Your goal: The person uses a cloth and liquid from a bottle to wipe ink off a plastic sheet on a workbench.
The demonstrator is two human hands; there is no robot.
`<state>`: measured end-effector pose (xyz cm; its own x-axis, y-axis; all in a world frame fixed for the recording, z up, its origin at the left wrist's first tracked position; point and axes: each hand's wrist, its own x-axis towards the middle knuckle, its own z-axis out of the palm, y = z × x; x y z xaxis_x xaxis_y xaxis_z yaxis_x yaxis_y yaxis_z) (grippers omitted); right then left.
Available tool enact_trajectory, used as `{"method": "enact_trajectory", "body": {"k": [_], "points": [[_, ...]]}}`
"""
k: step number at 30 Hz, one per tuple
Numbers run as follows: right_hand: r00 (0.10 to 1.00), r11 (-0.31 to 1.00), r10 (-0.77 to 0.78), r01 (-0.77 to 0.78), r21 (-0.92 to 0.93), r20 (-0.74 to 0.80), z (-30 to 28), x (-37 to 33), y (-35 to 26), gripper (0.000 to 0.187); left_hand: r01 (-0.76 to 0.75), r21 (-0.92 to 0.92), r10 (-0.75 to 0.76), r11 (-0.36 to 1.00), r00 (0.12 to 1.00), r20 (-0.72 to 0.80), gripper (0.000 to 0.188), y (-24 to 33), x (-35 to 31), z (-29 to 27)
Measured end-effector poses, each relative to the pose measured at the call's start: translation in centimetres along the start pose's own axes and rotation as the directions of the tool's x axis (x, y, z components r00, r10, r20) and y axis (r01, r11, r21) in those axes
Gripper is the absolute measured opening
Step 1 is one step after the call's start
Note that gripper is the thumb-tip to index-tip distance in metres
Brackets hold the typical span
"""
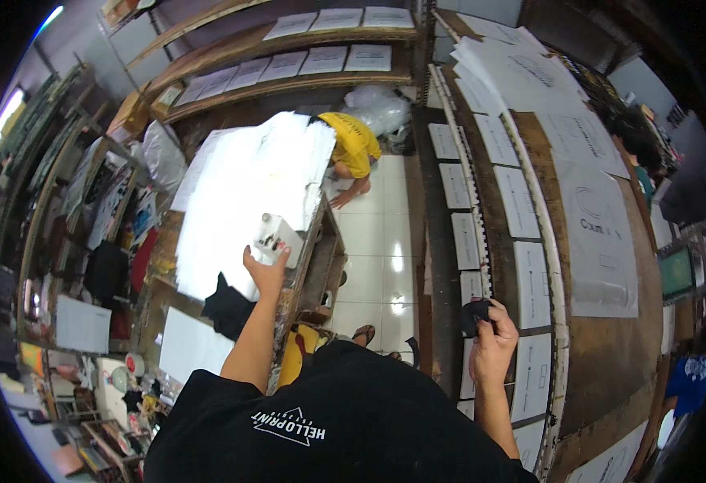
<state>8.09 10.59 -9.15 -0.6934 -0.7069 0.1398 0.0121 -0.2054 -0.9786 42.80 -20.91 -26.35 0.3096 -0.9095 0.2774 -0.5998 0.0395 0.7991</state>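
Note:
My left hand [267, 272] grips a small white container [280, 240] with a cap at one corner and dark marks on its side. It is held at the right edge of a stack of large white sheets [232, 185] on the left table. A crumpled black cloth [229, 307] lies beside my left forearm. On the other side, my right hand [494, 338] is closed on a bunched black cloth [474, 315], by the edge of the right-hand rack. The fingers pinch the cloth from its right side.
A co-worker in a yellow shirt [353, 145] crouches at the table's far end, one hand low by the tiled floor [377, 233]. Racks on the right hold rows of printed white sheets [518, 201]. More sheets lie on the back shelves [296, 80]. Crowded shelving stands left.

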Motion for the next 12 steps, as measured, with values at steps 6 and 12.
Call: {"method": "enact_trajectory", "body": {"k": [6,12], "points": [[0.996,0.992,0.073,-0.078,-0.103,-0.055,-0.7,-1.7,-0.7,0.027,-0.001,-0.201,0.025,0.98,0.993,0.119,0.073,-0.3,1.5,0.4],[0.996,0.996,0.037,-0.031,0.078,-0.081,-1.8,-3.0,-3.6,0.024,-0.158,-0.271,0.229,0.95,0.94,0.254,0.059,8.2,-2.8,-2.8]]}}
